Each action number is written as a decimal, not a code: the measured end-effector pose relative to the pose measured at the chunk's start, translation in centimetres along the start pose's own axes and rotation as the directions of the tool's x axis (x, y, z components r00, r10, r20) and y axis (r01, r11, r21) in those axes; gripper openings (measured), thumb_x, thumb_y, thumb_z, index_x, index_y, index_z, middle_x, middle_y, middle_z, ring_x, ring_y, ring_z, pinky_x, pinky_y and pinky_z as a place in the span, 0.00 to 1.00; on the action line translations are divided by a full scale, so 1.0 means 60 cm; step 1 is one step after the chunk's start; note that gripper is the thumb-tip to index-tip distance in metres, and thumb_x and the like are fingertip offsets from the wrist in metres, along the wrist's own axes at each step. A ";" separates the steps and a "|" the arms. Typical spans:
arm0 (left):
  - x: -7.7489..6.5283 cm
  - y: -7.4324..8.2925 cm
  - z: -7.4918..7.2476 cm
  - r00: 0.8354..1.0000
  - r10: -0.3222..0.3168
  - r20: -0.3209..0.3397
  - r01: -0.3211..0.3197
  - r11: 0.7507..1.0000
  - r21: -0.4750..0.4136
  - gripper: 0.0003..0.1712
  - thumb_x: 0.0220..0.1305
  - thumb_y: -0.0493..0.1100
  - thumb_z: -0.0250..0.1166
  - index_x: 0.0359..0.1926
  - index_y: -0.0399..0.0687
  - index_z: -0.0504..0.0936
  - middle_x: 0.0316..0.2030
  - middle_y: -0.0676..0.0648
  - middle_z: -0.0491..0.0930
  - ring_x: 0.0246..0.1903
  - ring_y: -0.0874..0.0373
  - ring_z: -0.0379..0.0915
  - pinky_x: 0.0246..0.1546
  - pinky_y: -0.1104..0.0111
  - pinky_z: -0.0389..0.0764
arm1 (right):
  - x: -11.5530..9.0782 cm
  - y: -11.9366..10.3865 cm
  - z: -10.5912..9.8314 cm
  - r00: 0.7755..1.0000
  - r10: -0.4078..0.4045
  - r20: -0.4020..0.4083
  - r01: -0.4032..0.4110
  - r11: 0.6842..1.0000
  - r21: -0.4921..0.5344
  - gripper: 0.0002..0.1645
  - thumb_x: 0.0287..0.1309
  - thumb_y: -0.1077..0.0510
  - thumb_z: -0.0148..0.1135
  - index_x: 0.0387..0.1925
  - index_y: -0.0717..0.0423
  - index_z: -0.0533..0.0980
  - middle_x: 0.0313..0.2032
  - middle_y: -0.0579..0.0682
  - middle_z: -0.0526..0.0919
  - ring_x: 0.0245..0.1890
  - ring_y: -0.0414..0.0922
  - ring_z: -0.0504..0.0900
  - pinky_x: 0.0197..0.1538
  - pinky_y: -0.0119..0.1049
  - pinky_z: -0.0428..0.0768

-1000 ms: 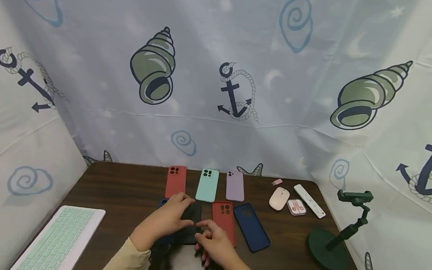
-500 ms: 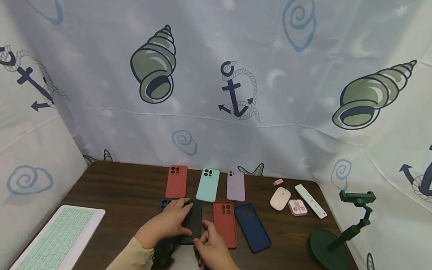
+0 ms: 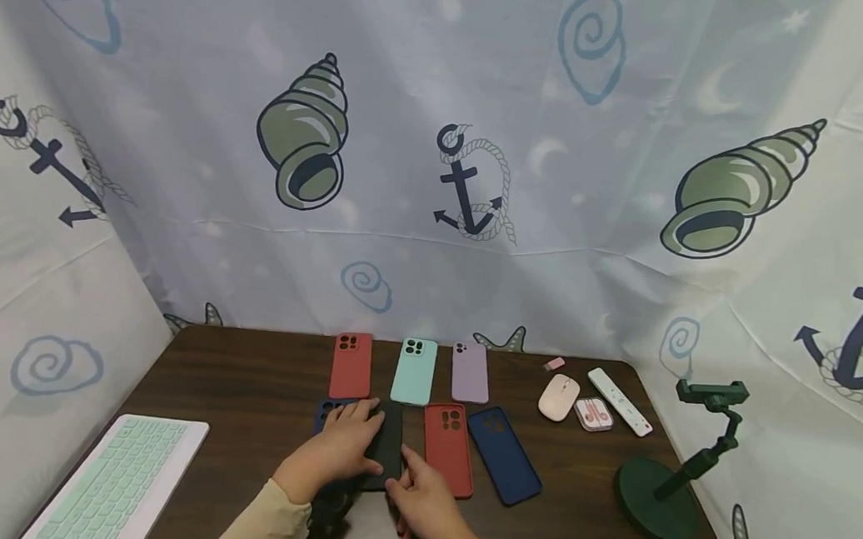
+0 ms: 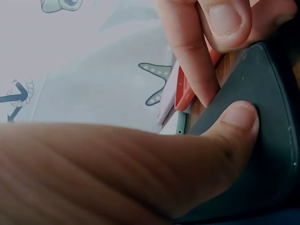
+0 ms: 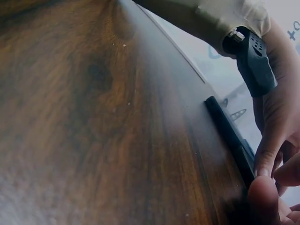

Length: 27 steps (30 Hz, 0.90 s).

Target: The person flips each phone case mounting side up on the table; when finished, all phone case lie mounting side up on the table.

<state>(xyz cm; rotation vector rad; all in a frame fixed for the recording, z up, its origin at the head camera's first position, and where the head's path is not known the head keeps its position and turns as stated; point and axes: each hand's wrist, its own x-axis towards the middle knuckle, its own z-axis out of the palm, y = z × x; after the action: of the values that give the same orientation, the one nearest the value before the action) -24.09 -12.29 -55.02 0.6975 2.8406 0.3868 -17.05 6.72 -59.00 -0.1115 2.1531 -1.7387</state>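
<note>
A flat black phone case (image 3: 390, 438) lies on the table between a dark blue phone case (image 3: 327, 407) and a red phone case (image 3: 449, 450). My left hand (image 3: 340, 447) rests across the black and blue cases, hiding much of both; its thumb (image 4: 239, 124) lies on the black surface. Beside the black case's right edge is my right hand (image 3: 426, 499), its index finger (image 4: 199, 70) extended against that edge. Its thumb is by the near corner. In the right wrist view, the black case (image 5: 229, 136) shows edge-on, with my right thumb (image 5: 264, 197) close by.
Behind stand in a row a red case (image 3: 351, 364), a mint case (image 3: 414, 371) and a lilac case (image 3: 470, 372). Another blue case (image 3: 504, 456) lies right. Further right are a mouse (image 3: 559, 397), white remote (image 3: 619, 401) and green stand (image 3: 658, 498). A keyboard (image 3: 120, 477) lies left.
My left hand has settled lower onto the black and blue cases. My right hand has moved slightly nearer to me, its index finger now along the black case's right edge.
</note>
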 end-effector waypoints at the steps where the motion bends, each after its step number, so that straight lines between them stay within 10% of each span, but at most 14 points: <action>1: 0.000 0.000 0.000 1.000 -0.005 0.002 0.005 1.000 0.000 0.52 0.53 0.60 0.77 0.73 0.41 0.69 0.76 0.37 0.57 0.74 0.37 0.56 0.68 0.34 0.57 | 0.000 0.001 0.000 1.000 -0.004 0.004 0.004 1.000 0.008 0.44 0.68 0.52 0.63 0.78 0.58 0.56 0.29 0.52 0.82 0.12 0.44 0.78 0.16 0.46 0.79; 15: -0.002 -0.001 0.000 1.000 0.018 -0.003 -0.018 1.000 0.007 0.51 0.52 0.59 0.78 0.72 0.45 0.70 0.75 0.41 0.61 0.71 0.38 0.59 0.63 0.36 0.62 | -0.005 -0.011 0.006 0.998 0.048 0.028 -0.052 0.979 0.196 0.49 0.65 0.54 0.65 0.79 0.59 0.52 0.28 0.44 0.80 0.14 0.38 0.71 0.13 0.31 0.64; 27: -0.002 0.007 -0.005 0.993 0.116 0.026 -0.113 0.990 -0.085 0.50 0.51 0.52 0.81 0.72 0.41 0.70 0.71 0.37 0.64 0.69 0.38 0.62 0.59 0.47 0.76 | -0.018 -0.021 0.021 0.995 0.073 0.066 -0.089 0.952 0.292 0.28 0.68 0.54 0.62 0.68 0.52 0.71 0.44 0.49 0.79 0.16 0.37 0.68 0.14 0.29 0.64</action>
<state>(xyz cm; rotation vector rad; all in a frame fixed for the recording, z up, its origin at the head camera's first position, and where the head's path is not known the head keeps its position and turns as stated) -23.88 -12.03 -54.62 0.8444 2.7454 0.5051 -15.81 5.56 -57.77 0.0078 1.8086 -1.9611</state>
